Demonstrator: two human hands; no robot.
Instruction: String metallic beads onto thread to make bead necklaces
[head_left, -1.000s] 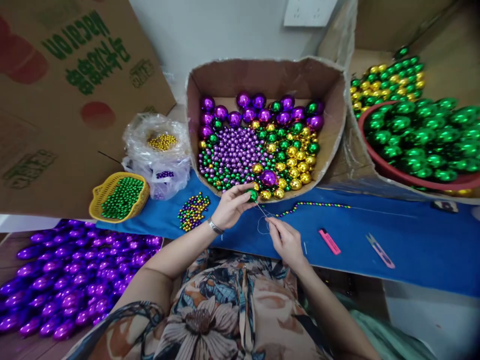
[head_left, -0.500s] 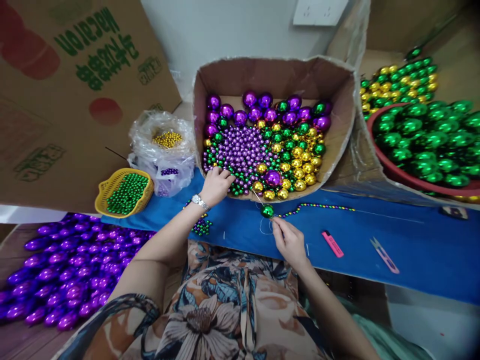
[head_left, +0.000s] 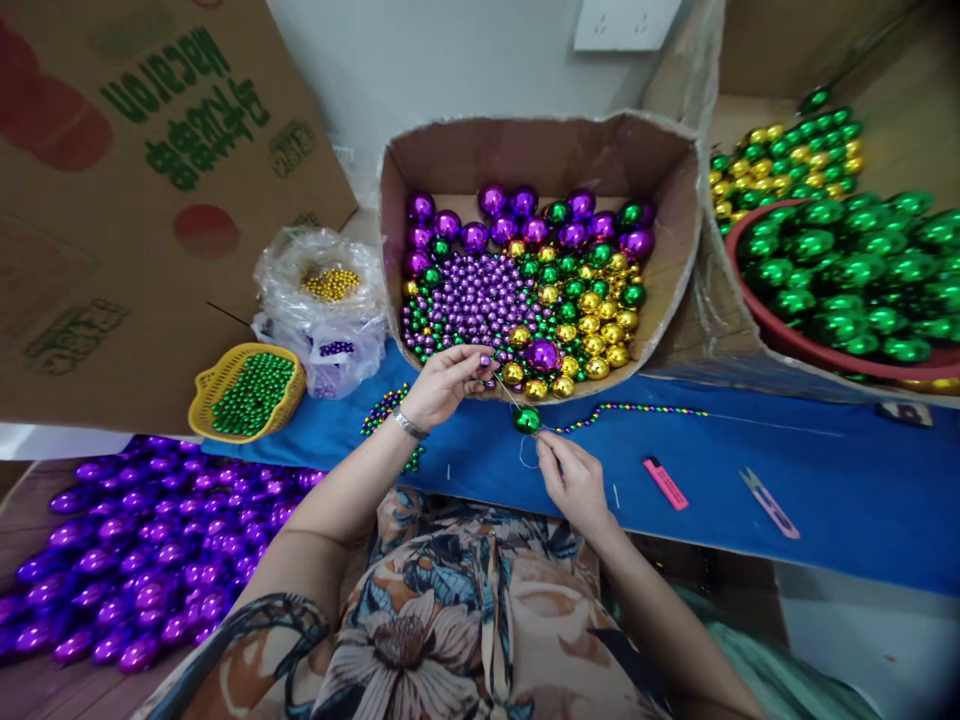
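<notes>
Over the near rim of a cardboard box (head_left: 390, 240) of beads, my left hand (head_left: 442, 388) pinches a small purple bead (head_left: 485, 360) between thumb and fingertips. A thin needle (head_left: 507, 391) reaches up toward that bead; whether its tip is inside the hole, I cannot tell. Lower on the needle sits a shiny green ball bead (head_left: 526, 419). My right hand (head_left: 574, 478) is closed just below the green ball, gripping the needle's lower end, which the fingers mostly hide. A string of small beads (head_left: 651, 408) in purple, green and gold trails right across the blue cloth (head_left: 540, 480).
A pink lighter (head_left: 665, 483) and thread snips (head_left: 769, 503) lie at the right. On the left are a yellow basket (head_left: 199, 405) of green beads, a plastic bag (head_left: 274, 260) of gold beads and a heap of purple beads (head_left: 135, 550). A red basin (head_left: 757, 310) holds green beads.
My left hand has come out of the box toward the right with a small purple bead, up to the needle. My right hand and the green ball have barely shifted.
</notes>
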